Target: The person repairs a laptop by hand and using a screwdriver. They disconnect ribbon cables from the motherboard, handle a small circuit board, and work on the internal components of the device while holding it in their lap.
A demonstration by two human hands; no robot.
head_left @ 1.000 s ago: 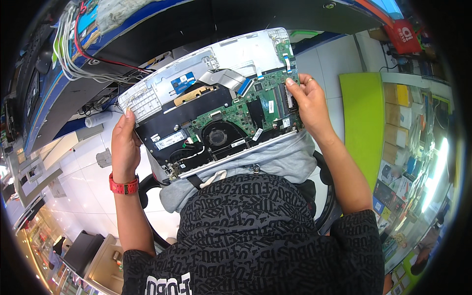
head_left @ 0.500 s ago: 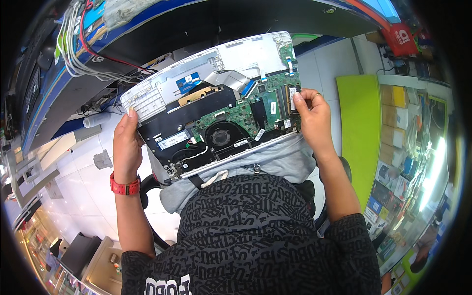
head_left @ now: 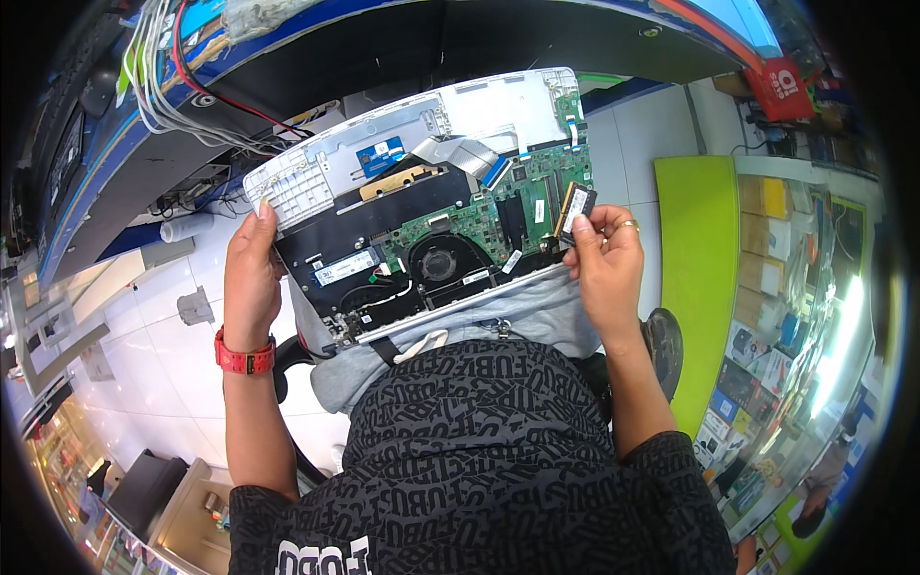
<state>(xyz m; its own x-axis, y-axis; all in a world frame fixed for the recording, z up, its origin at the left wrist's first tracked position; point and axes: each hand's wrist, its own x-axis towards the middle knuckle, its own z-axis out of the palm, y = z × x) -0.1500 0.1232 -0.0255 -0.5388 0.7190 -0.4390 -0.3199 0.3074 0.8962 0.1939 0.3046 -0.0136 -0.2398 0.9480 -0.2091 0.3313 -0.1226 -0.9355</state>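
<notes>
An opened laptop chassis (head_left: 402,225) with white top edge, green motherboard (head_left: 479,222), black fan (head_left: 436,259), slim drive (head_left: 340,269) and grey ribbon cable (head_left: 458,151) lies over grey cloth (head_left: 517,307) on my lap. My left hand (head_left: 251,278) grips its left edge, thumb on top. My right hand (head_left: 609,268) pinches a small black memory module (head_left: 577,206) with a white label, tilted over the board's right end beside the slot area; whether it touches the board is hard to tell.
A dark counter (head_left: 402,38) with bundled cables (head_left: 172,125) spans the top. At right stand a green bench (head_left: 690,287) and glass display case (head_left: 786,355), with another person (head_left: 810,517) at the lower right rim. A black case (head_left: 144,494) sits lower left.
My right hand has moved down from the board's upper right, and the memory module is now out of its former position, held in my fingers. The chassis has shifted slightly right and down.
</notes>
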